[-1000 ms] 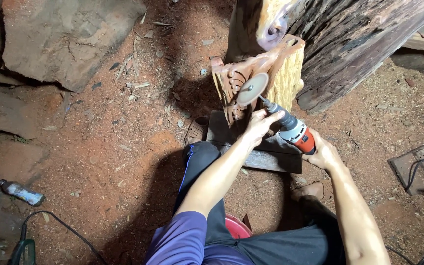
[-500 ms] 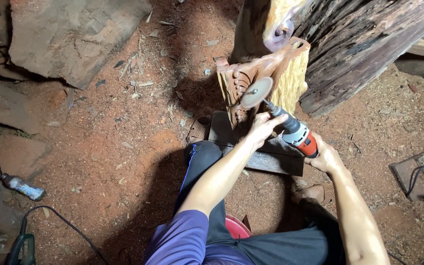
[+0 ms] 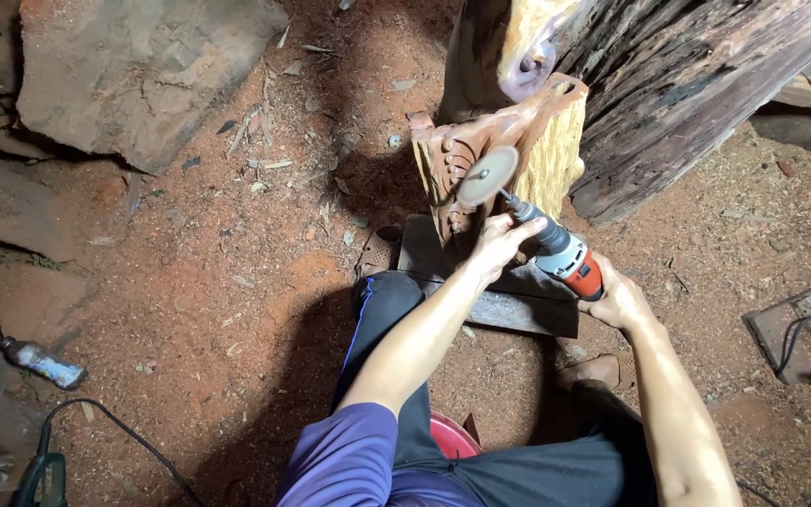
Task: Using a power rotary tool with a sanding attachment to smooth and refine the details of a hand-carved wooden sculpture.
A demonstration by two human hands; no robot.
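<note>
red grinder [image 3: 556,249] (disc spinning), against upright carving [image 3: 481,160]

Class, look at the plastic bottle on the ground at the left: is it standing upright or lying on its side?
Lying on its side. The plastic bottle rests lengthwise on the red dirt.

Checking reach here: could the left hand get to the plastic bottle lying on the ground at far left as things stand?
Probably not. The left hand grips the power tool at the wood carving; the bottle lies far off to the left, behind it.
</note>
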